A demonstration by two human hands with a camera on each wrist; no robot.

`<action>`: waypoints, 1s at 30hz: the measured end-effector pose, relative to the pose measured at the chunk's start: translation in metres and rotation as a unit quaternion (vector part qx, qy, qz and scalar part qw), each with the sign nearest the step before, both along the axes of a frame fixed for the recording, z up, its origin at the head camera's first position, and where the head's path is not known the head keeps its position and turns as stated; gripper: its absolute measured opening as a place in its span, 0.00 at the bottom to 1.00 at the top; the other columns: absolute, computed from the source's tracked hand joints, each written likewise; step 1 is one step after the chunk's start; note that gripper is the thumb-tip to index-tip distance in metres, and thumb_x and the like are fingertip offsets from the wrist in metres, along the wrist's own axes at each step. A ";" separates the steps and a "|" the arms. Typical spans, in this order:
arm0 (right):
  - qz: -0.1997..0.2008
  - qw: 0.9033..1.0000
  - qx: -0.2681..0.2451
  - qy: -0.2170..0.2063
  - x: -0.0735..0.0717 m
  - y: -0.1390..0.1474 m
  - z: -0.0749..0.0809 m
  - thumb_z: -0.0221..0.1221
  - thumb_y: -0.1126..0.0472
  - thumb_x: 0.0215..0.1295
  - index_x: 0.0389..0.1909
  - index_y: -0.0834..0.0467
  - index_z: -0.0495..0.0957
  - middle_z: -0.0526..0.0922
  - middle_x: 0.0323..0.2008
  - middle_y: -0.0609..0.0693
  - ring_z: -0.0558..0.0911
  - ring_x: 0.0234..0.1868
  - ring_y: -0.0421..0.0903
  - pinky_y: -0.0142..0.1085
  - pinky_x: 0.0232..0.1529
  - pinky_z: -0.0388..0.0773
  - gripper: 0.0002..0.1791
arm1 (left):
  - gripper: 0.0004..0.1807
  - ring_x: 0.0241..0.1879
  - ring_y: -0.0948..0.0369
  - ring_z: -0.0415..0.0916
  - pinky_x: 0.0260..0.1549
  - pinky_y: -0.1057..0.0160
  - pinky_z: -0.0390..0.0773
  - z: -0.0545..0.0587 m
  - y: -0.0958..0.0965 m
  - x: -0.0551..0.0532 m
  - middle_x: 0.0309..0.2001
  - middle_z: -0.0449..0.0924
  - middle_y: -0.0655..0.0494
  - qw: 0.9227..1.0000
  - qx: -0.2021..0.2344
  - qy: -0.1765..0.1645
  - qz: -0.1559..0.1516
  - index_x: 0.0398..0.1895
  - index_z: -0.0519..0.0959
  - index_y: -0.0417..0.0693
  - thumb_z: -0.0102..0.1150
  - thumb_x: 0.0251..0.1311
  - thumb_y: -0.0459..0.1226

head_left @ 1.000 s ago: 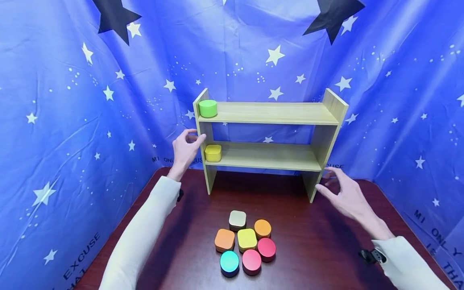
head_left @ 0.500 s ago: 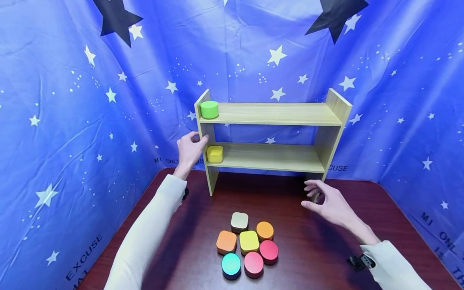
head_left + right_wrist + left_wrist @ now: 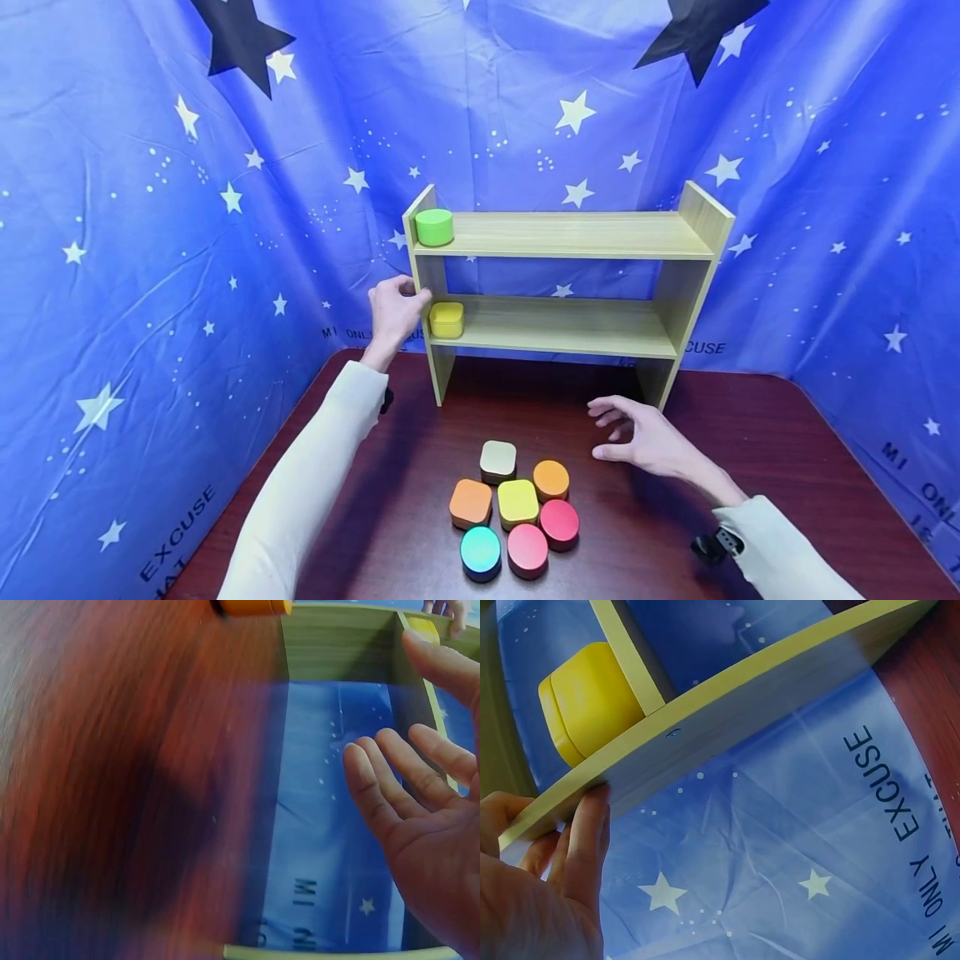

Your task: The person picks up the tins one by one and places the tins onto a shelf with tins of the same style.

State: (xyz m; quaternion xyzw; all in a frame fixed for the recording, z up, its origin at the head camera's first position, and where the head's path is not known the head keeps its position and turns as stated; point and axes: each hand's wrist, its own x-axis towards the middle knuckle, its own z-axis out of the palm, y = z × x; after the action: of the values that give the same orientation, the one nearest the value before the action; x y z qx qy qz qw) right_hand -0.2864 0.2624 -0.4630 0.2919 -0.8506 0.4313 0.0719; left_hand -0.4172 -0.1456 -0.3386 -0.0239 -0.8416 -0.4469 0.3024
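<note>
A two-tier wooden shelf [image 3: 570, 235] stands at the back of the table. My left hand [image 3: 394, 315] grips the front edge of its left side panel, thumb and fingers on either side in the left wrist view. Right beside that panel, on the lower tier, sits a square yellow tin [image 3: 600, 697]. A round green tin [image 3: 434, 227] occupies the top tier's left end. My right hand [image 3: 651, 439] hangs over the table with fingers spread and nothing in them, right of a round orange tin [image 3: 551, 478]. Its palm shows in the right wrist view.
Near the orange tin are grouped a beige square tin [image 3: 498, 458], an orange square one [image 3: 471, 502], a yellow one [image 3: 518, 502], two red round tins [image 3: 559, 522] and a teal round tin [image 3: 480, 550]. A blue starry curtain [image 3: 187, 292] surrounds the dark red table [image 3: 750, 467].
My right hand has left the shelf's right side and moved left and nearer over the table, towards the tins. My left hand stays at the left panel, its fingers closer together.
</note>
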 end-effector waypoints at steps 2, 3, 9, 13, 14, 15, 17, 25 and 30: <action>0.016 1.000 -0.001 -0.009 -0.002 -0.005 -0.004 0.79 0.67 0.56 0.63 0.63 0.80 0.89 0.52 0.59 0.84 0.48 0.30 0.35 0.44 0.87 0.32 | 0.12 0.42 0.46 0.85 0.46 0.51 0.80 -0.001 0.000 0.000 0.36 0.93 0.42 1.000 -0.004 0.006 -0.001 0.38 0.92 0.42 0.68 0.58 0.40; 0.025 1.000 -0.001 -0.014 -0.003 -0.007 -0.006 0.79 0.67 0.56 0.63 0.63 0.80 0.89 0.52 0.61 0.84 0.48 0.31 0.35 0.45 0.88 0.33 | 0.11 0.41 0.46 0.85 0.46 0.50 0.80 -0.002 0.000 0.000 0.35 0.92 0.43 1.000 -0.006 0.008 -0.001 0.37 0.92 0.42 0.68 0.58 0.40; 0.074 0.996 0.019 -0.047 -0.006 -0.019 -0.019 0.79 0.65 0.57 0.66 0.63 0.78 0.86 0.55 0.68 0.87 0.51 0.45 0.36 0.47 0.88 0.35 | 0.09 0.39 0.46 0.84 0.45 0.50 0.79 -0.007 -0.002 0.000 0.31 0.91 0.43 1.000 -0.015 0.018 -0.004 0.32 0.91 0.42 0.68 0.57 0.39; 0.107 0.990 0.033 -0.080 -0.006 -0.026 -0.025 0.78 0.64 0.57 0.68 0.68 0.75 0.85 0.59 0.70 0.87 0.54 0.58 0.39 0.49 0.88 0.38 | 0.09 0.39 0.45 0.84 0.46 0.50 0.78 -0.007 -0.003 -0.001 0.31 0.91 0.43 1.000 -0.017 0.022 -0.010 0.32 0.92 0.42 0.68 0.56 0.39; 0.114 0.989 0.036 -0.088 -0.006 -0.028 -0.026 0.78 0.64 0.57 0.69 0.69 0.75 0.84 0.60 0.70 0.87 0.55 0.60 0.39 0.49 0.88 0.39 | 0.09 0.39 0.45 0.84 0.45 0.49 0.78 -0.007 -0.003 -0.002 0.31 0.92 0.43 1.000 -0.016 0.023 -0.012 0.32 0.92 0.42 0.68 0.56 0.39; 0.121 0.987 0.037 -0.095 -0.006 -0.030 -0.027 0.78 0.63 0.57 0.69 0.69 0.74 0.84 0.61 0.70 0.86 0.56 0.62 0.39 0.50 0.88 0.40 | 0.09 0.39 0.46 0.84 0.45 0.50 0.79 -0.007 -0.003 -0.003 0.31 0.92 0.43 0.999 -0.017 0.024 -0.012 0.31 0.92 0.42 0.68 0.56 0.39; 0.132 0.985 0.041 -0.106 -0.007 -0.033 -0.028 0.77 0.64 0.57 0.70 0.70 0.74 0.84 0.62 0.70 0.86 0.57 0.62 0.40 0.50 0.88 0.40 | 0.09 0.38 0.47 0.84 0.44 0.51 0.79 -0.006 -0.003 -0.004 0.31 0.92 0.44 0.999 -0.020 0.025 -0.014 0.31 0.92 0.43 0.68 0.56 0.39; 0.155 0.978 0.064 -0.127 -0.008 -0.043 -0.031 0.75 0.65 0.59 0.69 0.68 0.75 0.85 0.63 0.66 0.88 0.58 0.48 0.39 0.51 0.87 0.37 | 0.09 0.38 0.48 0.84 0.42 0.54 0.78 -0.006 -0.004 -0.009 0.30 0.92 0.44 0.999 -0.019 0.027 -0.027 0.30 0.92 0.43 0.68 0.57 0.39; 0.154 0.975 0.070 -0.146 -0.008 -0.048 -0.032 0.75 0.65 0.58 0.67 0.66 0.78 0.87 0.61 0.62 0.86 0.57 0.42 0.38 0.51 0.88 0.35 | 0.08 0.37 0.48 0.84 0.42 0.54 0.78 -0.005 -0.007 -0.008 0.30 0.92 0.44 0.999 -0.015 0.028 -0.023 0.30 0.92 0.43 0.68 0.57 0.38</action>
State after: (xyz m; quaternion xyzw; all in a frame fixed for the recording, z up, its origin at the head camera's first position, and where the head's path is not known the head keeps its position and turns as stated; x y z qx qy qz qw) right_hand -0.2946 0.2142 -0.4948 0.3572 -0.8251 0.4145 -0.1410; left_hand -0.4252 -0.1526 -0.3440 -0.0606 -0.8386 -0.4404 0.3148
